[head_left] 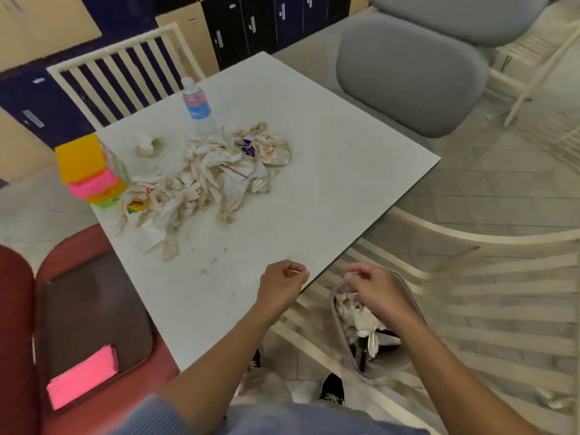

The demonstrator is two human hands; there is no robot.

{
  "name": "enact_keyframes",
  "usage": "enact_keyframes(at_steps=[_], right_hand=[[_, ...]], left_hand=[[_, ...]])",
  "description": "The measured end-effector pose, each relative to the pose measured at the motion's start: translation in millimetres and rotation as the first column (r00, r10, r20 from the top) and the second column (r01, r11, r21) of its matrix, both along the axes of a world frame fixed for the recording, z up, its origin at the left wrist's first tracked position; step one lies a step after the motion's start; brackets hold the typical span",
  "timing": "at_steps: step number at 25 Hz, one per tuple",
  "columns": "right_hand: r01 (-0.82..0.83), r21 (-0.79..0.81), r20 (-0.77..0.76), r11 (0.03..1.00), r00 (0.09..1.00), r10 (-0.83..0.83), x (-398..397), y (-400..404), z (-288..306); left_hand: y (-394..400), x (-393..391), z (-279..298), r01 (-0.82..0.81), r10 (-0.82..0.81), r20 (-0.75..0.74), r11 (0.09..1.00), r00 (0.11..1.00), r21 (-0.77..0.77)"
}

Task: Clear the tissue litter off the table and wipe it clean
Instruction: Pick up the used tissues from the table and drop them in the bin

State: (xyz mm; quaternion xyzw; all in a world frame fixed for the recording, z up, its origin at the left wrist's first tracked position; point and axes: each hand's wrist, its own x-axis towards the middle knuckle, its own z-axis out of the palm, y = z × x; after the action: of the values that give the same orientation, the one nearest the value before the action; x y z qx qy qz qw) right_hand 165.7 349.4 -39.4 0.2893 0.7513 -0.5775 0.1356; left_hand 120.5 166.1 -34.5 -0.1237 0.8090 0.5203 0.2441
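Note:
A heap of crumpled, stained tissue litter [213, 171] lies across the left middle of the white table [329, 171], with small crumbs scattered toward the near edge. One separate wad [146, 146] sits further back. My left hand [281, 285] hovers over the table's near corner, fingers curled and nothing visible in them. My right hand [373, 290] is over a grey bin [376, 370] on a white chair beside the table, fingers loosely apart above the tissues [361, 318] inside it.
A water bottle [196, 106] stands behind the heap. A stack of coloured sponges [91, 174] sits at the table's left edge. A pink cloth [83, 376] lies on a brown tray on the red seat at left. Grey chair [408, 73] at the far side.

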Motion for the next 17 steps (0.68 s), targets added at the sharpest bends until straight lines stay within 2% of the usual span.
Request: enact_keyframes(at_steps=[5, 8, 12, 17], right_hand=[[-0.213, 0.017, -0.055, 0.977, 0.975, 0.214, -75, -85, 15], [-0.333, 0.142, -0.099, 0.932, 0.932, 0.348, -117, -140, 11], [-0.484, 0.425, -0.067, 0.765, 0.826, 0.56, -171, -200, -4], [-0.565, 0.57, 0.068, 0.597, 0.757, 0.65, -218, -226, -31]], left_hand=[[-77, -37, 12, -0.162, 0.163, -0.036, 0.986, 0.986, 0.024], [-128, -60, 15, -0.237, 0.238, -0.047, 0.971, 0.97, 0.039], [-185, -91, 13, -0.306, 0.309, -0.042, 0.951, 0.95, 0.05], [-234, -120, 8, -0.279, 0.283, -0.05, 0.957, 0.958, 0.085]])
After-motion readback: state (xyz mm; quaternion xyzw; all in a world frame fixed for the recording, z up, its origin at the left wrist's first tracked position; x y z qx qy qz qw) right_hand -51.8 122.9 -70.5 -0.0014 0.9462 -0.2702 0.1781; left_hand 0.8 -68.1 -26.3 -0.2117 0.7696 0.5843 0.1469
